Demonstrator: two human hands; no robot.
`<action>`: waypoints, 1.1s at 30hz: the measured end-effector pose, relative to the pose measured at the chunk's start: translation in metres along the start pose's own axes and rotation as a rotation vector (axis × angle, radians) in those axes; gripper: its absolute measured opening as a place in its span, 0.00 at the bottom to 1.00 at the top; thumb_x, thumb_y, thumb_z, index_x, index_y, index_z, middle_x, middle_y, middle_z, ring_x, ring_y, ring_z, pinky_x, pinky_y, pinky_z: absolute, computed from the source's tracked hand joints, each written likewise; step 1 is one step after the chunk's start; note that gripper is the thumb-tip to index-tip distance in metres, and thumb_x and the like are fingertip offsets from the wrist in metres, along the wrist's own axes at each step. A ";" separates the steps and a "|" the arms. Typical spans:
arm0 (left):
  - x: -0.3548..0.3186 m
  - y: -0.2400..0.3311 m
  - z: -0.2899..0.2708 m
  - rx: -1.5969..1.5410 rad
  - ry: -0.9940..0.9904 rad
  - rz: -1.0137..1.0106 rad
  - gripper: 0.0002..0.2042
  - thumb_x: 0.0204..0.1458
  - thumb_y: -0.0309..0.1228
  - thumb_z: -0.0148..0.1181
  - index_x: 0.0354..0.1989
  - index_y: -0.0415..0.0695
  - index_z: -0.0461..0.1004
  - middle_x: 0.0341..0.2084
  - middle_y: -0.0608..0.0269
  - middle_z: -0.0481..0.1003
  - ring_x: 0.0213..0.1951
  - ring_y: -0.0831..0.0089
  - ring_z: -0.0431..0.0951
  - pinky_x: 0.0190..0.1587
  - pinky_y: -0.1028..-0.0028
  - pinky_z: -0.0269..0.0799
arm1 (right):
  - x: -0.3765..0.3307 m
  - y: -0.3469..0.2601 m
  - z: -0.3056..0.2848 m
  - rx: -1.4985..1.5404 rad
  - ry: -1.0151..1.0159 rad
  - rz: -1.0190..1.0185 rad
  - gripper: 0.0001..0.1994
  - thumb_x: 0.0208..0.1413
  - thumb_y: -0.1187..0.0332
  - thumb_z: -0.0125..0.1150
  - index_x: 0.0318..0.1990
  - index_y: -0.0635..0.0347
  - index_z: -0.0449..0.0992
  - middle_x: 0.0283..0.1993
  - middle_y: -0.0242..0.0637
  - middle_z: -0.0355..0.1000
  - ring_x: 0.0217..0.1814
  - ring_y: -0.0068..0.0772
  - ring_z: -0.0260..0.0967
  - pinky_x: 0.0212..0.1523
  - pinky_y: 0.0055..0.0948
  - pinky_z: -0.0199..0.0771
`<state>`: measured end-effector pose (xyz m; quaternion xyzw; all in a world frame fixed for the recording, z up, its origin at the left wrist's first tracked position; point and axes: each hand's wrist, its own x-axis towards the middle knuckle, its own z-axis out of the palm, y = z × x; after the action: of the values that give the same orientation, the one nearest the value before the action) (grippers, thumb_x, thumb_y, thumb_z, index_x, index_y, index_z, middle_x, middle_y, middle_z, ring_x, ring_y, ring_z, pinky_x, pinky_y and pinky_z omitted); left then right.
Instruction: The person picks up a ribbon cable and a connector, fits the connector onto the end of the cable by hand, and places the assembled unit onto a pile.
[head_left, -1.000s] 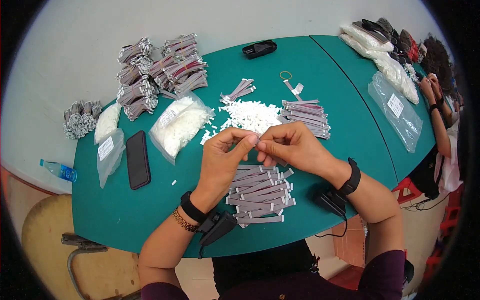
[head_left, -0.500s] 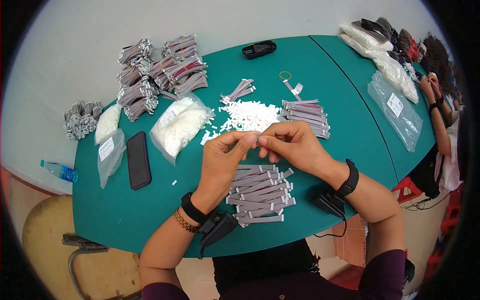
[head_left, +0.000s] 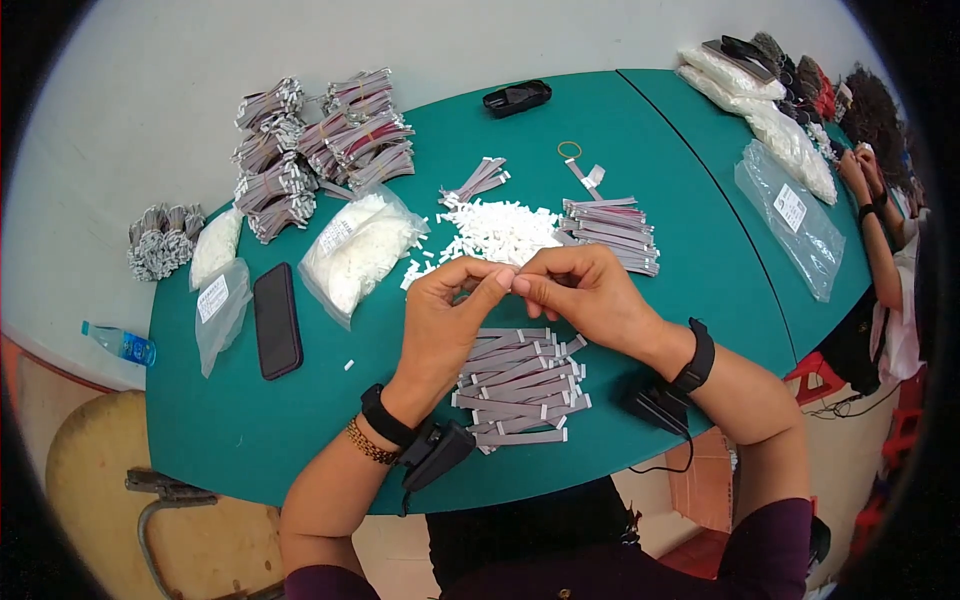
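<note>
Head view, and here we are at the centre of the frame: left hand (head_left: 445,310) and right hand (head_left: 590,292) meet fingertip to fingertip, thumbs and forefingers pinched narrow, though what sits between them is hidden, can't tell! Just below, lower centre, grey ribbon cables (head_left: 520,410) lie loosely stacked; just above, a heap of white pieces (head_left: 505,230). Upper left, banded cable bundles (head_left: 360,135) pile high!
</note>
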<state>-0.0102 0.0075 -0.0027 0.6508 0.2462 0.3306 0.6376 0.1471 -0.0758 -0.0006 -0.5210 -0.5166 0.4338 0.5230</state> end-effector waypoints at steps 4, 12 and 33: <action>0.005 -0.004 -0.009 0.125 -0.040 0.020 0.07 0.50 0.29 0.59 0.33 0.38 0.76 0.26 0.70 0.74 0.24 0.86 0.64 0.25 0.83 0.57 | 0.002 0.002 -0.005 0.006 0.017 -0.012 0.08 0.56 0.68 0.56 0.30 0.63 0.76 0.21 0.26 0.69 0.22 0.10 0.61 0.22 0.12 0.59; 0.012 -0.010 -0.007 0.716 -0.072 0.138 0.06 0.42 0.25 0.62 0.31 0.40 0.76 0.21 0.62 0.74 0.24 0.72 0.71 0.26 0.73 0.64 | 0.005 0.007 -0.009 -0.002 0.038 -0.030 0.07 0.56 0.69 0.55 0.30 0.62 0.76 0.21 0.26 0.69 0.22 0.11 0.61 0.22 0.13 0.60; 0.009 0.003 -0.026 -0.367 -0.269 -0.292 0.09 0.53 0.28 0.55 0.41 0.39 0.70 0.29 0.68 0.71 0.31 0.82 0.69 0.34 0.83 0.64 | 0.001 0.001 -0.005 0.047 -0.089 -0.016 0.06 0.55 0.71 0.56 0.30 0.63 0.76 0.22 0.28 0.69 0.21 0.12 0.61 0.21 0.14 0.59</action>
<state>-0.0243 0.0315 0.0007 0.5201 0.1864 0.1847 0.8128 0.1525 -0.0752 -0.0008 -0.4846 -0.5331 0.4644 0.5150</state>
